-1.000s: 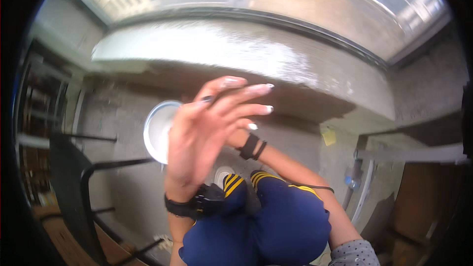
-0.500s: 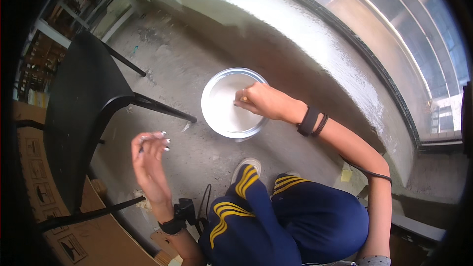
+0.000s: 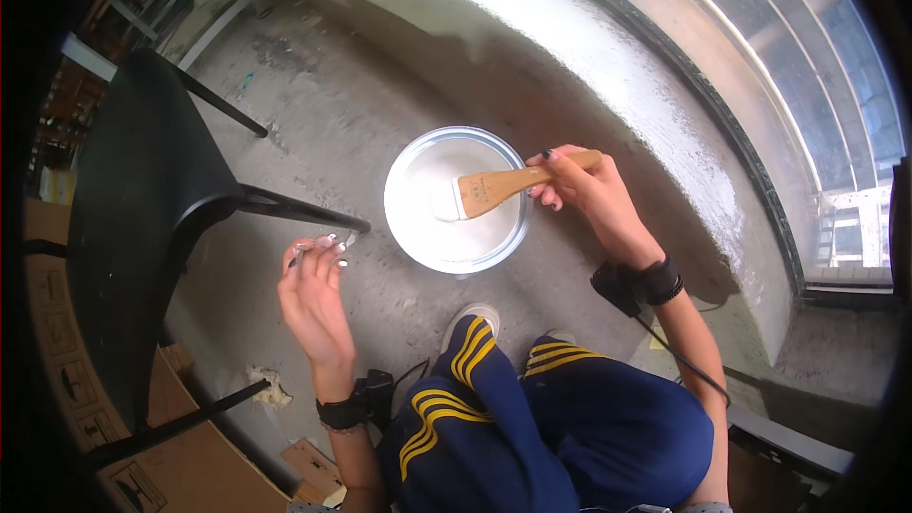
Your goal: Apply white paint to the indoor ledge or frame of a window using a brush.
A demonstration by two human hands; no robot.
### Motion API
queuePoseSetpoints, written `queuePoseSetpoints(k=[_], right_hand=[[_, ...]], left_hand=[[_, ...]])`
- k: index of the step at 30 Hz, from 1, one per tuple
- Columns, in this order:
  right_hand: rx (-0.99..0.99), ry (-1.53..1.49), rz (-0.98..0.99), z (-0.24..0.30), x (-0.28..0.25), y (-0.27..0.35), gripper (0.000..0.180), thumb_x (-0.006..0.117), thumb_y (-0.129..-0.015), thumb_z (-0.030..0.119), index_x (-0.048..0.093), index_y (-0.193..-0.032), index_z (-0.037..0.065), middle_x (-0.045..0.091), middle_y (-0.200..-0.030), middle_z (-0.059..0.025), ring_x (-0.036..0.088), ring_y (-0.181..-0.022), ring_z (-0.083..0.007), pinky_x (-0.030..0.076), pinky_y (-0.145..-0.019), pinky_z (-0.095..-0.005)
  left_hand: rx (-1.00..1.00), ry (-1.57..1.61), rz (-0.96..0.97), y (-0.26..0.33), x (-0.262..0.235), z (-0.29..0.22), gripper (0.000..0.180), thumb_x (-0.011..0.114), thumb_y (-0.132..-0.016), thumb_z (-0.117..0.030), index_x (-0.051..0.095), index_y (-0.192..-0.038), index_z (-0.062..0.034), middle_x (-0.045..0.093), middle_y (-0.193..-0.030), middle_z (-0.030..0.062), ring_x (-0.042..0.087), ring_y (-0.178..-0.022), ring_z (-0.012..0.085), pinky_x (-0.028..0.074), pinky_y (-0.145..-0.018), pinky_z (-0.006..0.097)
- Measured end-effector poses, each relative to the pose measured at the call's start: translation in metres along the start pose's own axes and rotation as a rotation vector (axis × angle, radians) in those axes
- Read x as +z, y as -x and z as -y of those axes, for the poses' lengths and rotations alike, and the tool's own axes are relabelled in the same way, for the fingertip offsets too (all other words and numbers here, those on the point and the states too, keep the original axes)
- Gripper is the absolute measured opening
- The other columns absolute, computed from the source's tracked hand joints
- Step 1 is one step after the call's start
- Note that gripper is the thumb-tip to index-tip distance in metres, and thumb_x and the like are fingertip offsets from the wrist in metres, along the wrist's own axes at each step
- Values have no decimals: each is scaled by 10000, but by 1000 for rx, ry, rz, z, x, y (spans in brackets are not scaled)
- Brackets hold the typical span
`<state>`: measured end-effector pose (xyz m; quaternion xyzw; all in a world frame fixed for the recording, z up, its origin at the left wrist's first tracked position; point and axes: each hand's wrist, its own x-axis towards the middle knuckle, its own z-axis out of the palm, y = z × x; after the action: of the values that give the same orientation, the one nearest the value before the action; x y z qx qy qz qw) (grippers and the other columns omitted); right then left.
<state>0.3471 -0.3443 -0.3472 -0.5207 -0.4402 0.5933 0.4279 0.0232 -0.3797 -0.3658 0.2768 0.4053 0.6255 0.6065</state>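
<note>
The right hand (image 3: pixel 584 192) grips the pale wooden handle of a flat paintbrush (image 3: pixel 494 190), fingers wrapped around its end. The brush's white-coated bristles dip into a round metal bucket of white paint (image 3: pixel 456 199), which stands on the rough grey concrete floor (image 3: pixel 313 123) just in front of the person's white shoe (image 3: pixel 467 316). The left hand (image 3: pixel 313 299) is raised to the left of the bucket, palm up, fingers loosely curled and pinched around something small that I cannot make out. A black chair (image 3: pixel 142 190) stands at the left, its leg near that hand. A whitewashed low wall (image 3: pixel 608 66) curves behind the bucket.
</note>
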Motion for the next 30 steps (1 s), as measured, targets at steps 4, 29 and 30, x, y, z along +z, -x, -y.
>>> queuePoseSetpoints(k=[4, 29, 30], right_hand=[[26, -197, -124, -15, -10, 21, 329, 461, -996, 228, 606, -1073, -56, 672, -830, -100, 583, -675, -69, 466, -648, -193], [-9, -739, -274, -24, -9, 44, 325, 509, -975, 213, 596, -1051, -91, 642, -789, -122, 568, -671, -98, 478, -630, -200], [-10, -739, -274, -25, -10, 45, 325, 509, -975, 213, 596, -1051, -91, 642, -789, -122, 568, -671, -98, 478, -630, -200]], left_hand=[[-27, 25, -10, -5, 0, 4, 331, 425, -930, -288, 479, -1159, -55, 522, -1128, 102, 470, -1095, 223, 322, -994, 337], [-76, 38, -54, -7, 5, 11, 227, 448, -927, -216, 519, -1083, -67, 535, -1047, 69, 496, -996, 180, 384, -919, 303], [-76, 38, -53, -7, 5, 11, 227, 448, -927, -216, 519, -1083, -67, 535, -1047, 69, 496, -996, 180, 384, -919, 303]])
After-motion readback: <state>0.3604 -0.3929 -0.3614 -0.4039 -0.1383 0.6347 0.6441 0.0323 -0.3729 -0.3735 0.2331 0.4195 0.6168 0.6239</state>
